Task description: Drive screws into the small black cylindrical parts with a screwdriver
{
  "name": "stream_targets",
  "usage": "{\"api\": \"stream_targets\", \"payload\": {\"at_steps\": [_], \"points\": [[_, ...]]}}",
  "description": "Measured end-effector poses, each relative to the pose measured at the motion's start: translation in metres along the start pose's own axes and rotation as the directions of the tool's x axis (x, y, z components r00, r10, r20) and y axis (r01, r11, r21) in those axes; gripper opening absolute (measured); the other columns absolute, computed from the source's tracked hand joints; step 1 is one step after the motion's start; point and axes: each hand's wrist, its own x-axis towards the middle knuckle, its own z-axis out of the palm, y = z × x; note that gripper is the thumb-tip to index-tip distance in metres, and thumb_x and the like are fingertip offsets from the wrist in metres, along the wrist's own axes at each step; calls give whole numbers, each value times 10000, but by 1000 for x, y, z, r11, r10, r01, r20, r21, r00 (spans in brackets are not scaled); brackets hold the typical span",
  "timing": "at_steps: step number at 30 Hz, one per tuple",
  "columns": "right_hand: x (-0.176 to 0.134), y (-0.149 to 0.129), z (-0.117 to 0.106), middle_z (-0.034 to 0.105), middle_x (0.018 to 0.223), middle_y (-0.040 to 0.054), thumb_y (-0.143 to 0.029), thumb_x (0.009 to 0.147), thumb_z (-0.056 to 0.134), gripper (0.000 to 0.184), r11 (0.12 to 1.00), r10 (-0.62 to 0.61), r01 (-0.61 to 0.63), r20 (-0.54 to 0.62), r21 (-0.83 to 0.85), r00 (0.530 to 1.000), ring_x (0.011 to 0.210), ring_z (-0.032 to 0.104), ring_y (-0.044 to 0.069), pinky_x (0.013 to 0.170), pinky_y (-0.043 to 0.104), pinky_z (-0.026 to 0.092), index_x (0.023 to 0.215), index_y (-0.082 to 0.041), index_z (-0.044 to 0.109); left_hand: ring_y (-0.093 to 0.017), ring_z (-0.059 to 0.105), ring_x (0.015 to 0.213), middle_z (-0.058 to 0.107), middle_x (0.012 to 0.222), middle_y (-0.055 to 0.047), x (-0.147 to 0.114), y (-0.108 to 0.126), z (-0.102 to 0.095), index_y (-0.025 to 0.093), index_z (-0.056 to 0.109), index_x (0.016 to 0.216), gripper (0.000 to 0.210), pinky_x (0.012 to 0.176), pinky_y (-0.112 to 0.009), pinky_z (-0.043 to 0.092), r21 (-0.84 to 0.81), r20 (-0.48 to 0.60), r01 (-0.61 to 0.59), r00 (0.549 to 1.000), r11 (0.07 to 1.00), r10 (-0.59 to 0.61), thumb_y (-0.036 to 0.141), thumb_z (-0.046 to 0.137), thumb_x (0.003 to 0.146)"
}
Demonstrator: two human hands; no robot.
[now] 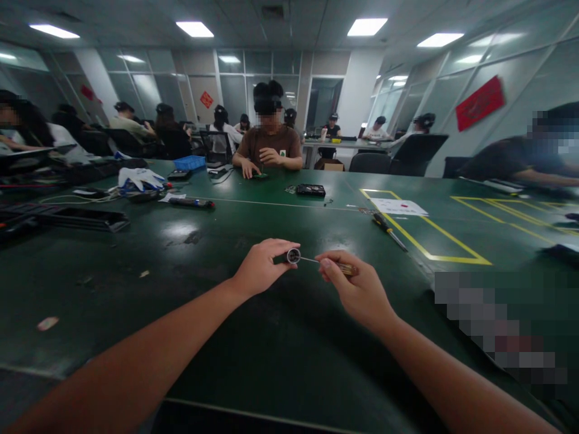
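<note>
Above the green table, my left hand (265,263) is closed around a small dark cylinder (294,256) with a pale round rim. Its open end faces me, and dark parts show inside. My right hand (355,280) grips a screwdriver (347,269) by its amber handle. The thin metal shaft points left, and its tip reaches the rim of the cylinder. Whether the tip sits inside or only touches the rim I cannot tell.
A yellow-black screwdriver (389,231) lies right of centre near a white paper sheet (400,207). A black device (310,190) rests further back. White gloves (140,179) and a blue basket (189,163) are at left. A person (269,144) sits opposite.
</note>
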Motion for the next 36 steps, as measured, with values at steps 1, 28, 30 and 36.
{"api": "stream_targets", "payload": {"at_steps": [1, 28, 30, 36], "points": [[0, 0, 0, 697, 797, 45, -418, 972, 591, 246, 1000, -8, 8, -4, -10, 1000, 699, 638, 200, 634, 325, 473, 1032, -216, 717, -224, 703, 1090, 765, 1176, -58, 0, 0, 0, 228, 734, 1199, 387, 992, -399, 545, 10, 5, -5, 1000, 1000, 5, 210, 815, 821], [1, 3, 2, 721, 812, 45, -470, 927, 679, 262, 959, 64, -46, -56, 278, 996, 774, 698, 204, 752, 357, 557, 918, -215, 625, -226, 685, 1092, 749, 1186, -52, 1, 3, -3, 262, 711, 1240, 415, 969, -407, 546, 71, 3, -14, 1000, 997, 13, 221, 798, 837], [-1, 3, 2, 724, 822, 53, -478, 933, 669, 264, 974, 40, -26, -60, 224, 997, 782, 702, 213, 731, 355, 555, 926, -217, 628, -229, 683, 1096, 748, 1188, -53, 0, 3, -3, 266, 706, 1251, 423, 970, -411, 545, 68, 3, -16, 1000, 998, 16, 228, 796, 840], [-4, 8, 1, 726, 870, 62, -511, 947, 647, 281, 988, 13, -3, -62, 155, 998, 804, 702, 233, 710, 366, 549, 965, -231, 640, -234, 673, 1094, 744, 1193, -54, 1, 4, -3, 271, 700, 1265, 442, 964, -413, 541, 96, 13, -34, 999, 995, 33, 227, 800, 836]]}}
